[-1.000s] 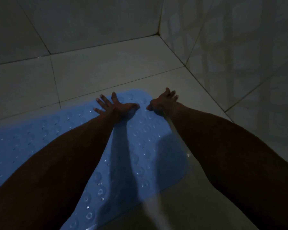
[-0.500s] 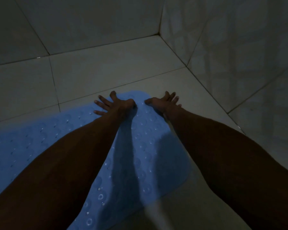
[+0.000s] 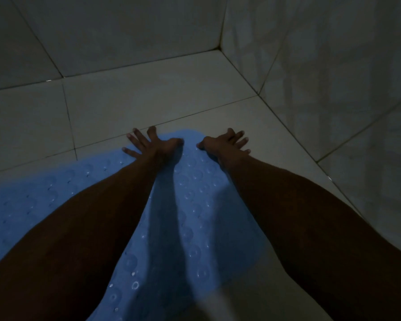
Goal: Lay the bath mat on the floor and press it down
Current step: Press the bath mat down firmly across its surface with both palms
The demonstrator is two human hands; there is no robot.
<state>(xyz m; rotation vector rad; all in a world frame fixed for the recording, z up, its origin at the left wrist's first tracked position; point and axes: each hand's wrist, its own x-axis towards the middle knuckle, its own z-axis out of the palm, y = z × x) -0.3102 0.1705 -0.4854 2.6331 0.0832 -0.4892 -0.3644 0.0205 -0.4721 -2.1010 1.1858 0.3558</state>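
A light blue bath mat (image 3: 190,205) with round suction-cup bumps lies flat on the pale tiled floor (image 3: 148,96), running from the lower left toward the far corner. My left hand (image 3: 151,144) rests palm down on the mat's far rounded end, fingers spread. My right hand (image 3: 226,143) lies palm down beside it on the mat's far right edge, fingers spread and partly over the bare tile. Both forearms stretch over the mat and hide much of its middle. Neither hand holds anything.
Tiled walls (image 3: 322,66) meet in a corner at the upper right, close beyond the mat's far end. Bare floor tiles with dark grout lines lie ahead and to the left. The room is dim.
Both hands have slid slightly outward, with the right hand's fingers spreading flatter over the mat's edge. The mat has not moved.
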